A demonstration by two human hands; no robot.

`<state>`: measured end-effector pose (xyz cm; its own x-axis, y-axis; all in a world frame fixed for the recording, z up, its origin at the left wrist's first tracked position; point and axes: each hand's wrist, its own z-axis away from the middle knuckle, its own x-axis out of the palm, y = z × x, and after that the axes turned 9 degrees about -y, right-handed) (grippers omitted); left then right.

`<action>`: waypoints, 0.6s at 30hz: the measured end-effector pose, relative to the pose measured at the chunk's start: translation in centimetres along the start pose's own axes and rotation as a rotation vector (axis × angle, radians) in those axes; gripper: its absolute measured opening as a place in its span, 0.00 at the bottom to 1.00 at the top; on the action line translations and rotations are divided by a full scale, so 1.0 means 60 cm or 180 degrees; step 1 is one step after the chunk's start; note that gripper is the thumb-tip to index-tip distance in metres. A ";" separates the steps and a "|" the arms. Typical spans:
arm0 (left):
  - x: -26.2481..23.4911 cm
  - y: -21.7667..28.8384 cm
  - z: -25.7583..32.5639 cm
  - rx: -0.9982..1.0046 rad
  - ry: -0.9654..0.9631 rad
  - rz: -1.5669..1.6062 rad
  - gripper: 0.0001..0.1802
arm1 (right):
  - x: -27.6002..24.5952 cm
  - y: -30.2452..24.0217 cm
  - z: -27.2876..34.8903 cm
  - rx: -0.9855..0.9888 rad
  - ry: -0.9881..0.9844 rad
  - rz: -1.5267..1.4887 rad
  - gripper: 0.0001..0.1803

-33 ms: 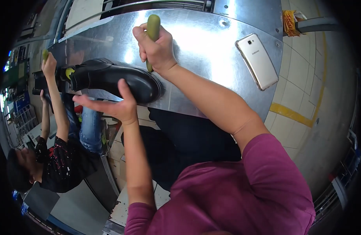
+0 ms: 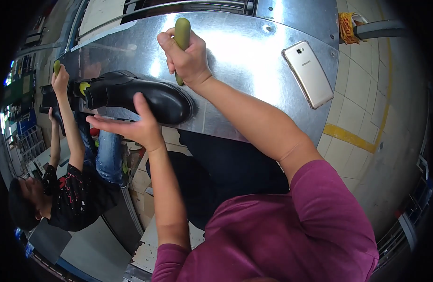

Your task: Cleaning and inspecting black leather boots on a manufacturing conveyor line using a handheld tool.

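Note:
A shiny black boot [image 2: 167, 101] lies on the metal bench with its toe toward the right. Beside the toe, my right hand [image 2: 190, 58] is closed round an olive-green rounded bar [image 2: 182, 35]. The bar stands up out of the fist, and its narrow lower end shows below the hand, close to the boot. My left hand [image 2: 136, 128] is open at the boot's near side, thumb raised and fingers stretched to the left. The thumb overlaps the boot in view; whether it touches, I cannot tell. Nothing is in that hand.
A gold phone [image 2: 308, 74] rests on the right part of the metal bench [image 2: 240, 56]. At the left, a co-worker [image 2: 80, 197] in a black shirt holds a similar green bar [image 2: 57, 67] near another dark boot. Rails run behind the bench.
My left hand has shifted slightly left, its thumb farther from the boot's toe. My right hand has barely moved. The co-worker's raised hand has moved a little to the right.

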<state>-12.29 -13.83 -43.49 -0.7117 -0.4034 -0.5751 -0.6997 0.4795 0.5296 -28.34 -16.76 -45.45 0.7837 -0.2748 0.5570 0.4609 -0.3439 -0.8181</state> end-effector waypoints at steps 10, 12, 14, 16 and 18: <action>-0.011 0.036 -0.051 -0.2469 -0.0099 0.4243 0.32 | -0.003 -0.021 0.000 0.0485 -0.0365 0.0069 0.15; -0.001 0.026 -0.032 -0.2588 0.0144 0.3765 0.35 | 0.003 -0.025 0.005 0.0528 -0.0466 0.0040 0.14; 0.005 0.030 -0.011 -0.2229 0.0054 0.4307 0.38 | 0.004 -0.027 0.007 0.0606 -0.0300 0.0106 0.13; 0.010 0.020 -0.008 -0.2298 0.0227 0.4511 0.38 | 0.004 -0.026 0.004 0.0689 -0.0403 0.0118 0.13; 0.016 0.016 -0.009 -0.2222 0.0395 0.4299 0.35 | 0.003 -0.022 -0.003 0.0623 -0.0422 0.0050 0.13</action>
<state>-13.67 -14.19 -43.25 -0.7976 -0.0567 0.6005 0.5946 0.0934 0.7986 -28.90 -16.53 -44.23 0.8333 -0.1540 0.5310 0.5101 -0.1563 -0.8458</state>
